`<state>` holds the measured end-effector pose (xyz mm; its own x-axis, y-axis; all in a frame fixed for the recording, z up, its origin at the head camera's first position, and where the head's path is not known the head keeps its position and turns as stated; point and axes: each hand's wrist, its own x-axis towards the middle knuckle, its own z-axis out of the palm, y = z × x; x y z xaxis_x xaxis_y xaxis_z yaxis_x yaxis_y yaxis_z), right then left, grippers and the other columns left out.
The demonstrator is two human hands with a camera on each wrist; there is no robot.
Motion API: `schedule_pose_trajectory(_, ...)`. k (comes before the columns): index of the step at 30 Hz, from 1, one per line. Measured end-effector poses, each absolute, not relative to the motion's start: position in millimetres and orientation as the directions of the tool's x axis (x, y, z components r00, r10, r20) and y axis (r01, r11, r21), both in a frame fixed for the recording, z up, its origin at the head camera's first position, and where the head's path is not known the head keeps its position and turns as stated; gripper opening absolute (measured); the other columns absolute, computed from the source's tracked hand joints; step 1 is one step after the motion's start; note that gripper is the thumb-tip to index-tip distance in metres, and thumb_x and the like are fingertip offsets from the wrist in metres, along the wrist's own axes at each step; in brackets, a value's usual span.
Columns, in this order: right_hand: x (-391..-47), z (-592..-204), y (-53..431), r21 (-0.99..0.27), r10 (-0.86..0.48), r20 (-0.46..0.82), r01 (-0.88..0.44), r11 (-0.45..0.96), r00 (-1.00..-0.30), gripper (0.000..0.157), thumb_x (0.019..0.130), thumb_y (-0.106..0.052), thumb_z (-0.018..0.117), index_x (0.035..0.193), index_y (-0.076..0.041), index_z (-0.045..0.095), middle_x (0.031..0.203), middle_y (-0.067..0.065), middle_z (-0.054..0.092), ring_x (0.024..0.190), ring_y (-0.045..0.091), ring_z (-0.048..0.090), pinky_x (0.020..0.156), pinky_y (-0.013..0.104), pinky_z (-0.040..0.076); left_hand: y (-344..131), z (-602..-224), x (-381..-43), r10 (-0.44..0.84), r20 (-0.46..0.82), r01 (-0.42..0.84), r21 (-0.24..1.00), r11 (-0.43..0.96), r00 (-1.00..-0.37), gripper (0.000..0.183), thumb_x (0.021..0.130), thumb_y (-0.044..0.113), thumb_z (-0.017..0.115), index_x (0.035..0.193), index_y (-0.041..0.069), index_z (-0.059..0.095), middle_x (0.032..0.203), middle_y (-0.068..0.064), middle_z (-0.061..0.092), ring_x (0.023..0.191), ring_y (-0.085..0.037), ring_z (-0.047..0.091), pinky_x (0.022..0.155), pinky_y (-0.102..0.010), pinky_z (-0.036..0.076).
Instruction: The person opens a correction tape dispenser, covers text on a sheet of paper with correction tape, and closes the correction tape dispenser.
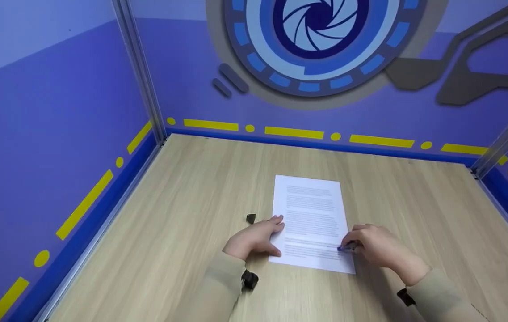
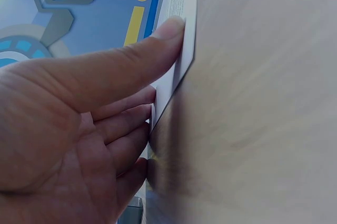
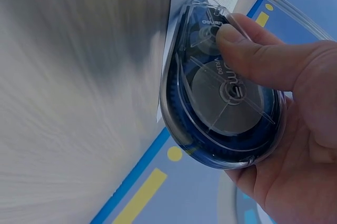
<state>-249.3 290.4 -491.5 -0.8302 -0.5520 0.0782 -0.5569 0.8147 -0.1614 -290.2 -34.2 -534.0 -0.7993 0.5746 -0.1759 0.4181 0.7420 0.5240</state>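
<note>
A printed sheet of paper lies on the wooden table. My left hand rests on its left edge, fingers spread and thumb on the lower part; the left wrist view shows the thumb on the paper. In my right hand is a correction tape dispenser, pinched between thumb and fingers. Clear casing shows its round reels inside. The dispenser's blue tip meets the sheet near the right end of a lower text line.
A small dark piece, perhaps a cap, lies on the table just left of my left hand. Blue printed walls with metal corner posts bound the table at the back and sides.
</note>
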Motion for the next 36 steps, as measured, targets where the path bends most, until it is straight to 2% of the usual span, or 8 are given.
schedule_pose_trajectory(16,-247.1,-489.3,295.3,-0.161,-0.546,0.060,-0.548,0.821,-0.835,0.032,0.079,0.010,0.076,0.094,-0.018,0.080,0.086,-0.006,0.068,0.077,0.007,0.062,0.063,0.030,0.053,-35.3,-532.5,-288.2,0.584,-0.176,0.419,0.537,0.732,-0.793,0.083,0.084,0.022,0.086,0.154,0.003,0.045,0.169,-0.008,0.031,0.158,-0.024,0.028,0.130,-0.033,0.027)
schedule_pose_trajectory(36,-246.8,-488.3,295.5,-0.154,-0.510,0.038,-0.509,0.847,-0.860,0.028,0.082,0.008,0.077,0.092,-0.017,0.080,0.085,-0.007,0.068,0.077,0.007,0.063,0.065,0.031,0.056,-34.9,-533.2,-288.7,0.581,-0.172,0.412,0.550,0.726,-0.795,0.084,0.084,0.021,0.086,0.154,0.003,0.044,0.170,-0.007,0.030,0.159,-0.023,0.027,0.130,-0.033,0.027)
